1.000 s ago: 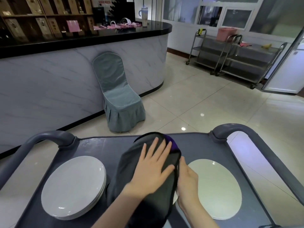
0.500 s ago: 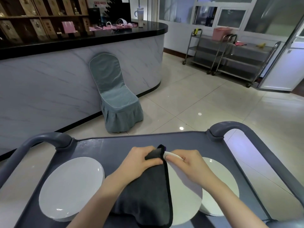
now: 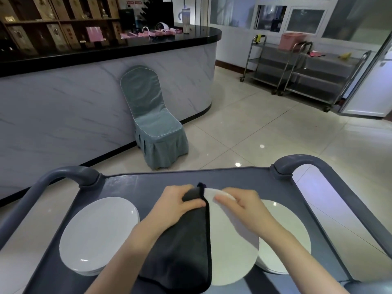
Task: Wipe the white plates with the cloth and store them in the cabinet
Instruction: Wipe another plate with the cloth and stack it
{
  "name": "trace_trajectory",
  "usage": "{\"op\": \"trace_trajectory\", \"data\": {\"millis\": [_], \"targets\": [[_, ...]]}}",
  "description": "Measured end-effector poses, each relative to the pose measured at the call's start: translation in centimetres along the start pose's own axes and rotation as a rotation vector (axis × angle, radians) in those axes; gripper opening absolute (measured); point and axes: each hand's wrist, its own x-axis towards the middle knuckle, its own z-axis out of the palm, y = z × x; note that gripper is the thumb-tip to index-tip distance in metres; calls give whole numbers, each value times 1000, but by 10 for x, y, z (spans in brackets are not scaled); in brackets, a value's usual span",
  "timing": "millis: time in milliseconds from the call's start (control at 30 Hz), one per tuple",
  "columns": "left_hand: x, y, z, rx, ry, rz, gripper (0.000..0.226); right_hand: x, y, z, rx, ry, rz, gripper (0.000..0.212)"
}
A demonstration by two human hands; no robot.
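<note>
I hold one white plate (image 3: 231, 249) tilted above the middle of the grey cart (image 3: 135, 185). A dark cloth (image 3: 182, 247) covers the plate's left half. My left hand (image 3: 174, 205) grips the cloth together with the plate's far rim. My right hand (image 3: 239, 205) pinches the far rim of the same plate just right of the cloth. A stack of white plates (image 3: 97, 234) lies on the cart's left side. Another white plate or stack (image 3: 284, 236) lies on the right, partly hidden by the held plate and my right forearm.
The cart's curved grey handles (image 3: 70, 172) (image 3: 301, 162) rise at its far corners. Beyond stand a chair with a teal cover (image 3: 152, 119), a marble-fronted counter (image 3: 84, 94) and steel trolleys (image 3: 297, 66) at the back right. Tiled floor lies between.
A second ago my left hand lay flat on the cloth over the plate. Both hands have since shifted to the plate's far rim, the cloth slid to the left half, and little changed lately.
</note>
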Motion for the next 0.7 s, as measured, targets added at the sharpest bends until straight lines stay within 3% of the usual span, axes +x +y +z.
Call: {"op": "trace_trajectory", "data": {"millis": [100,200,267,400,567,633,700], "targets": [[-6,0,7,-52,21,-29,21,1,-2,2,-37,-36,-37,30],[-21,-4,15,-332,303,-200,14,-4,3,-4,137,159,33,22],[-28,-6,21,-447,396,-310,16,-9,4,3,272,267,93,24],[-26,-12,14,-314,359,-296,13,-17,8,17,374,273,170,25],[-15,-7,4,-60,1,-120,9,-8,9,14,36,-28,16,26],[-15,-3,9,-141,43,-142,7,-2,2,7,34,-13,-10,24],[-18,-2,16,-330,210,-212,7,2,-2,-9,89,61,-1,28]]}}
